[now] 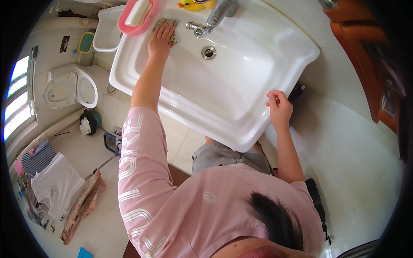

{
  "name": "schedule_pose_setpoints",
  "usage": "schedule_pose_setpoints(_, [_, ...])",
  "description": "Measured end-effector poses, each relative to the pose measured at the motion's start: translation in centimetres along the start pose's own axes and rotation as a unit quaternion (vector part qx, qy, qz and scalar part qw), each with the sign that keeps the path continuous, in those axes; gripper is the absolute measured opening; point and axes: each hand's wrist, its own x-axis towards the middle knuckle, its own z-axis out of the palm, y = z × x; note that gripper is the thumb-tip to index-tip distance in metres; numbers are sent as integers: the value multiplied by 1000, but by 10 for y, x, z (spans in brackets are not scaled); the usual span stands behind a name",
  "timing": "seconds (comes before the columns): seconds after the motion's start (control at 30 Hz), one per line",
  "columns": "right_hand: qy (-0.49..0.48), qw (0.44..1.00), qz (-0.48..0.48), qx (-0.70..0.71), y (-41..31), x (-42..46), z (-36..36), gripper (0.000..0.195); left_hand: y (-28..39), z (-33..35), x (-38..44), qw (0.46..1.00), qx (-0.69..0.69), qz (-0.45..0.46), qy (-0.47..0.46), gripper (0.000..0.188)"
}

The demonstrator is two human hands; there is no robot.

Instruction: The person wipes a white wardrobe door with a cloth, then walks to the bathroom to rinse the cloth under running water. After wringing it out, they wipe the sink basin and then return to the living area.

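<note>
My left hand (160,38) lies flat on a checkered cloth (174,38), pressing it on the upper left inside of a white ceramic washbasin (222,87). Just left of the cloth stands a pink soap dish (131,29) with a white bar of soap (138,13) in it. My right hand (278,102) is at the basin's right rim, fingers loosely curled, with nothing seen in it. Between the hands is the metal drain (208,52). Above the drain is a metal faucet (220,14).
A yellow rubber duck (193,5) sits behind the basin bowl beside the faucet. To the left are a small white basin (108,29), a toilet (72,88) with its lid up, a waste bin (92,122) and hanging laundry (58,185). Wooden cabinetry (350,48) is at the upper right.
</note>
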Motion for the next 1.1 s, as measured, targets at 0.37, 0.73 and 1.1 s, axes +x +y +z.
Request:
schedule_pose_setpoints(0.37, [-18,991,8,131,6,0,-9,12,46,5,-80,934,-191,116,-279,48])
schedule_pose_setpoints(0.73, [-64,964,42,255,20,5,-22,13,203,-110,-156,748,-610,213,-151,55])
schedule_pose_setpoints(1.1, [-104,948,56,297,24,13,-31,16,236,-117,-74,761,-635,111,-70,59])
